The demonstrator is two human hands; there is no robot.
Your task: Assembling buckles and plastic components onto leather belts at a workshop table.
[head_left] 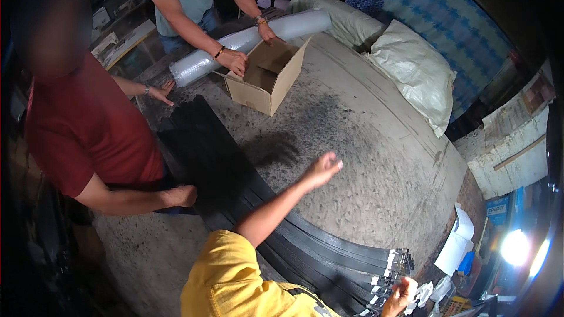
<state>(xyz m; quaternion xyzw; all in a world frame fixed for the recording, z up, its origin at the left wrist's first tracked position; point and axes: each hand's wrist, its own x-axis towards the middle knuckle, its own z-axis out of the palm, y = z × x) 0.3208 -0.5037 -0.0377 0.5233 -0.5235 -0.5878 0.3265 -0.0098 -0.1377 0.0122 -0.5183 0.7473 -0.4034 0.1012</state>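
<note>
My left hand (323, 169) is raised over the middle of the table, its fingers curled together. A small white spot shows at its fingertips; I cannot make out what it is. My right hand (401, 297) is at the lower right, fingers bent in, beside the buckle ends (401, 260) of several black belts. Whether it grips anything is hidden. The black belts (329, 240) lie side by side in a long bundle, running from the upper left under my left arm to the metal buckles, which carry white tags.
Across the table (376, 182), a person in light blue has both hands on an open cardboard box (252, 95). A bubble-wrapped roll (200, 64) lies behind it. A person in red (94, 123) stands at left. A white sack (411, 70), papers (458, 240) and a bright lamp (515, 248) are at right.
</note>
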